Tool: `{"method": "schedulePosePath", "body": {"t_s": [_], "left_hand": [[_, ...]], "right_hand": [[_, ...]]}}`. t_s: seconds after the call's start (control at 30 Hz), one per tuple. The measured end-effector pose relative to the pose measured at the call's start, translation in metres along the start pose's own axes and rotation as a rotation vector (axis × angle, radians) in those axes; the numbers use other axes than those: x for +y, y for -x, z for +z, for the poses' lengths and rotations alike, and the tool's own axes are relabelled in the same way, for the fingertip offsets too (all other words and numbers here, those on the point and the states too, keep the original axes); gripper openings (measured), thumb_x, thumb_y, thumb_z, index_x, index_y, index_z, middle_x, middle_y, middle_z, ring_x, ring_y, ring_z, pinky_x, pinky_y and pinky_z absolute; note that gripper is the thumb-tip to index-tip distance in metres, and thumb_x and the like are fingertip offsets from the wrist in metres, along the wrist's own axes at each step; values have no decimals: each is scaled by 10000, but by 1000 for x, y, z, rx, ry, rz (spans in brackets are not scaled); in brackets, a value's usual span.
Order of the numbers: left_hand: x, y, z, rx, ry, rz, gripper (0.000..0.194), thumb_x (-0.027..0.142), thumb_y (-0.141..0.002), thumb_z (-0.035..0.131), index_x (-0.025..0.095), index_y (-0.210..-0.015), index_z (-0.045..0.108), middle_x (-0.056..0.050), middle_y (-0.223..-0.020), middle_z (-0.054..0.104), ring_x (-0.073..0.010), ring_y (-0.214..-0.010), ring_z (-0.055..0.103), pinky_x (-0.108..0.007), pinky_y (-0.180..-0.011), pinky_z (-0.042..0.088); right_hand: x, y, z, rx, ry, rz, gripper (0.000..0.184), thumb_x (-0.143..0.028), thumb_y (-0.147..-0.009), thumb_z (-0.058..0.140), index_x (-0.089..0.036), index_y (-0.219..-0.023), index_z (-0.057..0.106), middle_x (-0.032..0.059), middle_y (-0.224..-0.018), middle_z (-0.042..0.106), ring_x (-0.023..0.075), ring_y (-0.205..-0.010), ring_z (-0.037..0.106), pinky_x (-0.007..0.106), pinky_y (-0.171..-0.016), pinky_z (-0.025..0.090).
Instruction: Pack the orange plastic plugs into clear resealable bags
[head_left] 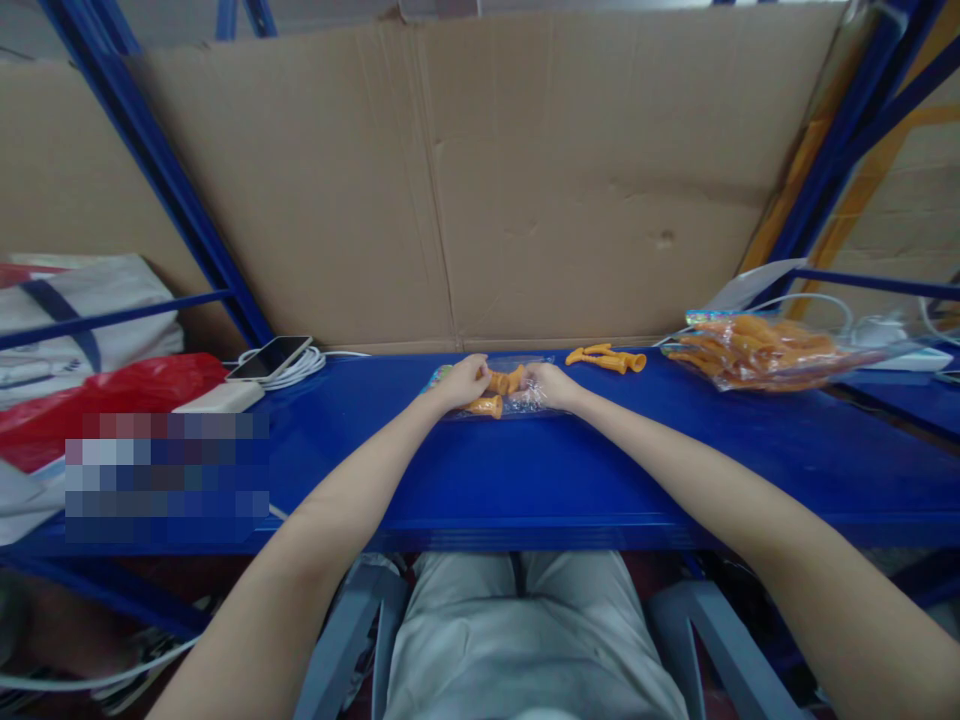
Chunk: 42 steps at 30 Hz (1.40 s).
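Observation:
My left hand (466, 383) is closed, its fingertips curled at the orange plastic pieces (510, 380), which have flared, horn-like ends. Under and around these pieces lies a clear plastic bag (517, 408), with a coloured printed end showing beside my left hand. At the bag's right end my right hand (553, 386) has its fingers bent around the crinkled film. Part of its grip is hidden by the film and glare. One flared orange piece (485, 406) lies just below my left fingers. Whether each piece is inside the bag or on top of it, I cannot tell.
More loose orange pieces (609, 358) lie behind and right of my hands. A full clear bag of orange pieces (757, 350) sits farther right. On the left are a phone (271, 358), a coiled white cable (296, 374) and a red bag (127, 395). Cardboard (525, 200) backs the blue table (525, 480).

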<state>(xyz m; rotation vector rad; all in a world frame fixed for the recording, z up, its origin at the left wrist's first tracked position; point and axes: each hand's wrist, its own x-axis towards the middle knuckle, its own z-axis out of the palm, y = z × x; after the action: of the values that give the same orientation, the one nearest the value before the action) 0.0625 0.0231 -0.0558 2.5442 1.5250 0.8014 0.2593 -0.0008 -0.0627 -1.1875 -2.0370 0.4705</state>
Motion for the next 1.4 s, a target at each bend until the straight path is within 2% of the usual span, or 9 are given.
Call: {"method": "schedulePosePath", "body": {"t_s": [0.1, 0.23, 0.5, 0.67, 0.83, 1.0, 1.23, 1.4], "left_hand": [[4, 1, 1, -2, 14, 12, 120, 166, -791, 463, 198, -804, 577, -92, -1124, 663, -225, -1150, 572, -343, -1033, 395], [6, 1, 2, 14, 16, 54, 142, 156, -807, 445, 180, -784, 583, -122, -1286, 593, -222, -1216, 536, -342, -1050, 386], [1, -2, 3, 8, -25, 89, 144, 171, -796, 457, 189, -748, 591, -105, -1273, 612, -205, -1228, 532, -340, -1056, 395], [0, -2, 3, -3, -19, 86, 144, 180, -795, 466, 197, -736, 596, -94, -1271, 614, -204, -1241, 520, -334, -1068, 382], [2, -2, 2, -16, -3, 98, 152, 192, -803, 473, 192, -722, 601, -108, -1262, 616, -224, -1258, 504, -360, -1074, 375], [3, -1, 1, -22, -19, 87, 149, 200, -816, 478, 189, -728, 598, -118, -1296, 596, -225, -1263, 501, -353, -1087, 358], [-2, -4, 6, -59, 31, 56, 156, 198, -820, 453, 201, -754, 594, -95, -1297, 607, -216, -1307, 460, -364, -1101, 335], [-7, -7, 9, -96, 73, 10, 137, 226, -832, 447, 202, -746, 551, -106, -1428, 485, -212, -1353, 401, -355, -1109, 306]], "right_hand": [[1, 0, -1, -23, 97, -60, 278, -207, -632, 738, -165, -494, 501, -31, -511, 526, 110, -539, 493, 229, -545, 344], [4, 0, 1, -25, 171, -115, 263, -180, -702, 640, -163, -479, 501, -17, -523, 546, 111, -541, 496, 229, -548, 326], [4, 2, 1, -18, 141, -175, 182, -129, -726, 599, -169, -549, 592, 31, -653, 668, 161, -668, 611, 239, -654, 421], [6, 3, 0, -78, -6, -229, 94, -173, -748, 614, -169, -707, 699, 50, -794, 730, 180, -769, 661, 271, -750, 478], [10, 0, 2, -177, -46, -205, 133, -186, -723, 648, -192, -802, 754, 42, -881, 753, 191, -842, 689, 284, -815, 493], [15, -2, 1, -128, 38, -189, 187, -118, -709, 630, -189, -816, 765, 56, -911, 754, 220, -895, 696, 319, -861, 488], [16, -3, -1, -180, 51, -208, 198, -133, -731, 611, -191, -847, 761, 55, -950, 751, 210, -948, 684, 311, -880, 488], [13, -3, -7, -173, -16, -186, 225, -92, -686, 599, -197, -800, 763, 23, -877, 756, 202, -870, 688, 301, -830, 506]]}}
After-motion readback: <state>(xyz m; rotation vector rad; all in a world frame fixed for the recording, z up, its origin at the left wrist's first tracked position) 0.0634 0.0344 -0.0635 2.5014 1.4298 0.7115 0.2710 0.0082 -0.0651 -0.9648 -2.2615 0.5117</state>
